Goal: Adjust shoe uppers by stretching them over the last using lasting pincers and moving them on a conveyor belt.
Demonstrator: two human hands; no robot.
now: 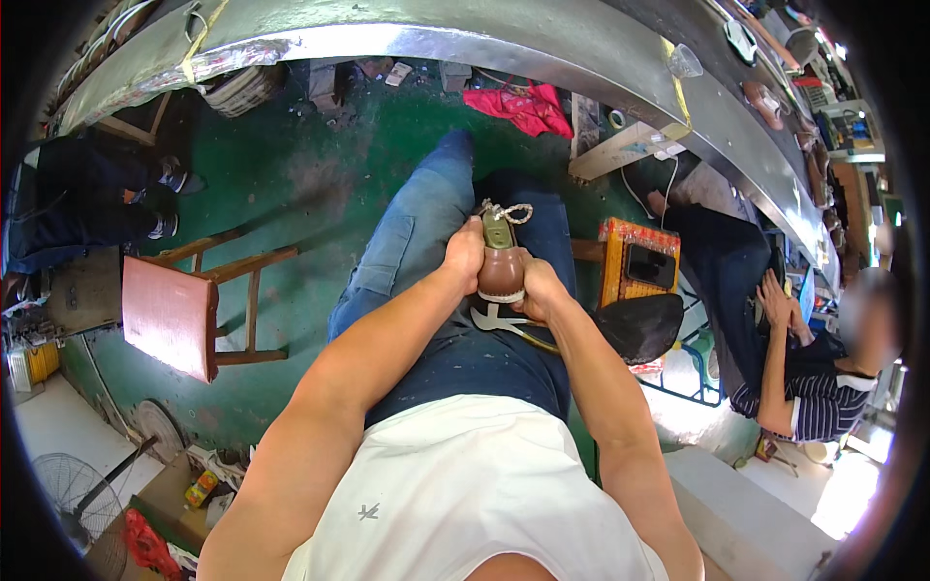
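Above my lap I hold a brown shoe (pixel 503 272) with a pale edge around its toe, the toe pointing toward me. A green piece, apparently a shoe last (pixel 498 230), rises from its opening, and a pale twisted cord (pixel 517 213) loops at its far end. My left hand (pixel 466 254) is closed around the shoe's left side. My right hand (pixel 542 288) grips its right side near the toe. Under the shoe, a pale hooked strip (pixel 494 321) lies over dark material on my lap; its exact kind is unclear.
A long metal-edged bench (pixel 387 41) runs across the far side. A stool with a pinkish seat (pixel 167 315) stands left. At right, a phone (pixel 650 266) lies on an orange woven surface beside a seated co-worker (pixel 823 397). A fan (pixel 77 499) stands lower left; red cloth (pixel 523 108) lies ahead.
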